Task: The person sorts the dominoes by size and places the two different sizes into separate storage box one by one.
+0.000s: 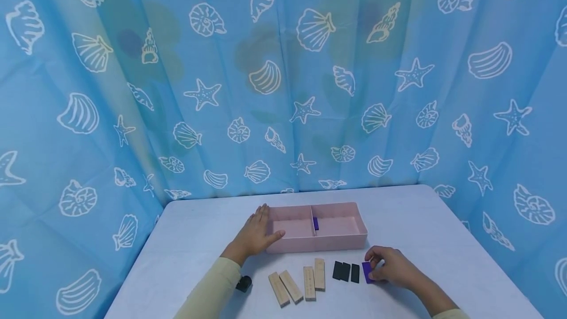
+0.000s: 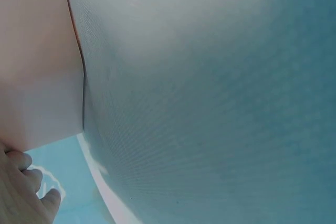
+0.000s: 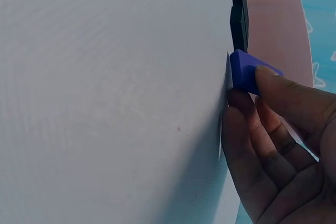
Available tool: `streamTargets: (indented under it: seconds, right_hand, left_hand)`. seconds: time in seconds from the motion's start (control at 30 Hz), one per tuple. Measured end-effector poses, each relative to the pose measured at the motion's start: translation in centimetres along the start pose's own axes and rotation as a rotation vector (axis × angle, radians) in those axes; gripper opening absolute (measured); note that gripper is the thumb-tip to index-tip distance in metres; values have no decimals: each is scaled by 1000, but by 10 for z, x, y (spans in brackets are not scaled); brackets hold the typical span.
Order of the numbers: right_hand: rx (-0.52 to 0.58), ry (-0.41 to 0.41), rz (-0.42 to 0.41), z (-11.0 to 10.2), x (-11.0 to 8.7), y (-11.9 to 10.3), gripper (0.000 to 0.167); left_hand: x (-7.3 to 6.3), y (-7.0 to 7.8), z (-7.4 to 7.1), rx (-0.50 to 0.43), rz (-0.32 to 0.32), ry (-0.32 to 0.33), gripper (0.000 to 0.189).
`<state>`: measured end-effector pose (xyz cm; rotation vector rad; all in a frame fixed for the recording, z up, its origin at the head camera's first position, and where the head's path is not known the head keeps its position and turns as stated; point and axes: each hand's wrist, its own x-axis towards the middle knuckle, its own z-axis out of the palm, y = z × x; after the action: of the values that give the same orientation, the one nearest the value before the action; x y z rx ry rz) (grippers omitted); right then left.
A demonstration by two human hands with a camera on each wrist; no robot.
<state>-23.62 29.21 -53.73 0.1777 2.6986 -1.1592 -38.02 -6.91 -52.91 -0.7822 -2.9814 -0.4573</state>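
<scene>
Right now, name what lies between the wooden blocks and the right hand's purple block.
In the head view, three black blocks lie between the wooden blocks and that purple block.

Curtained-off nook: blue seashell-print curtains (image 1: 283, 127) around a white table (image 1: 190, 235).

The purple rectangular block (image 3: 244, 74) looks smooth and matt. The beige bar-shaped wooden blocks (image 1: 309, 284) look matt and unpainted. The pink rectangular plastic box (image 1: 319, 244) appears smooth, and the blue shell-printed curtain (image 1: 274, 107) is of folded cloth.
</scene>
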Motion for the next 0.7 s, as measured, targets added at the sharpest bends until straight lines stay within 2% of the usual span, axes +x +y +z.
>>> streamTargets:
  seconds: [0.13, 0.4, 0.7]
  right_hand:
    - [15, 3, 4, -2, 0, -2, 36]
    - [77, 41, 4, -8, 1, -11, 44]
    - [94, 68, -80, -23, 7, -29, 39]
  left_hand:
    - [-1, 0, -1, -5, 6, 8, 100]
    - [-2, -1, -1, -1, 28, 12, 107]
    - [0, 0, -2, 24, -2, -10, 111]
